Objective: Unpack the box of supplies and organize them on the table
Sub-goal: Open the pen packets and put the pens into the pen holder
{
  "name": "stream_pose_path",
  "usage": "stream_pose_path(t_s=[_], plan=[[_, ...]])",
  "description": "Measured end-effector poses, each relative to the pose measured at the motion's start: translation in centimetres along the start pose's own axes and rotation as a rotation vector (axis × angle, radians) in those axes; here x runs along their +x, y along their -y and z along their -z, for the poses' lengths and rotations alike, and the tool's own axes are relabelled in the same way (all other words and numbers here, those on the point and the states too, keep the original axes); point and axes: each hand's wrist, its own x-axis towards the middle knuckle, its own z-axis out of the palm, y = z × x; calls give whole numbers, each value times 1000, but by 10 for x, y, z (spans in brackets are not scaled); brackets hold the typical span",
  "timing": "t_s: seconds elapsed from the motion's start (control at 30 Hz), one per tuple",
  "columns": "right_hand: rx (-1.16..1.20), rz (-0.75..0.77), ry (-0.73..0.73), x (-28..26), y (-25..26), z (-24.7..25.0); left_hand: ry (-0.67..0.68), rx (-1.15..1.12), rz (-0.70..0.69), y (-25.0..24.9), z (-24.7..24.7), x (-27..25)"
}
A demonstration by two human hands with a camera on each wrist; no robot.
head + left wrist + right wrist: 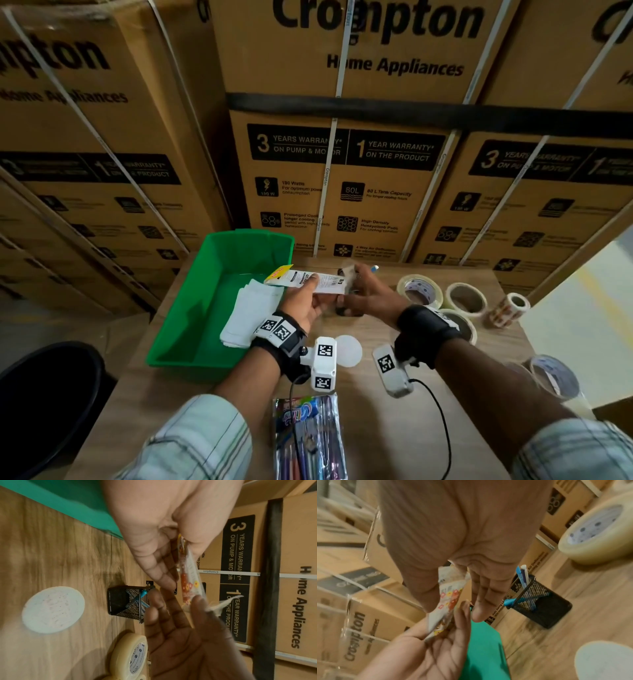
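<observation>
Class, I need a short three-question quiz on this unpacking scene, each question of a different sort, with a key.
1. True or false: both hands hold the flat packet at once.
2. Multiple choice: where does the black mesh pen holder stand? A) inside the green bin B) on the wooden table C) on a cardboard box
3. Fill in: the white folded sheets lie in the green ____.

Key
1. True: the left hand grips one end, the right hand pinches the other.
2. B: on the table, beside the green bin.
3. bin
</observation>
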Motion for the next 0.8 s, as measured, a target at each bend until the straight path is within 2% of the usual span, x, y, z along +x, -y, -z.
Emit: stream_pose_path(t_s=[0.07,0.2,0.3,0.37,0.43,0.5,0.57,0.67,0.73,0.8], plan=[[116,-5,-1,-8,5,-3,21,3,6,2,-1,-4],[60,14,-16,-16,2,0,19,102,17,9,-1,-12],[88,-9,-81,-25,3,4,28,392,74,15,-1,-26],[90,-35,-132,-31,5,9,118,606,140,17,-1,-42],[16,-50,-182,-35,5,14,213,820,144,20,-4,-58],[-88,-53,-208,-39,4,18,242,1017,31,25,-7,-64],[-125,-57,-207,-47,4,19,201,1190,-232,29,-12,-64],[-95,-50,-170,-61,5,20,48,1475,-606,31,-18,-69],[-54,-53,-114,-73,6,20,0,1762,-675,35,-21,-73],[-19,-44,-60,-83,6,21,-2,1883,-640,40,-22,-76]])
